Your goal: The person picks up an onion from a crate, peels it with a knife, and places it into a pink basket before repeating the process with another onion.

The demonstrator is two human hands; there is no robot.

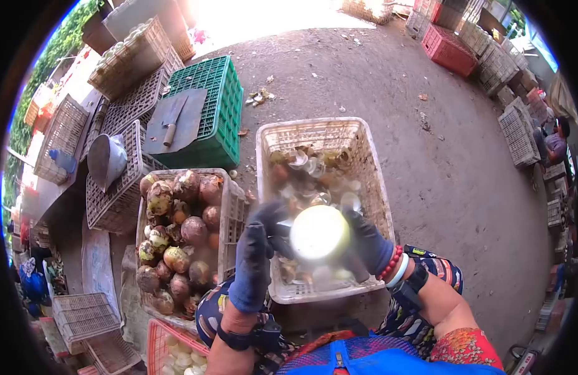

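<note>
Both my hands wear dark blue gloves. My left hand (254, 256) and my right hand (367, 240) hold a round, pale, peeled bulb (319, 232) between them, over a white plastic crate (370, 156) with peelings and scraps in it. Something dark, perhaps a blade, shows between the left glove and the bulb; I cannot tell what it is. Left of it, a second white crate (234, 209) is full of brown, unpeeled bulbs (193, 230).
An upturned green crate (220, 94) carries a grey board with a cleaver (174, 119). Empty crates are stacked at the left and far right. A red crate (161, 337) with peeled pale bulbs stands by my left knee. A person (557, 145) sits at the far right.
</note>
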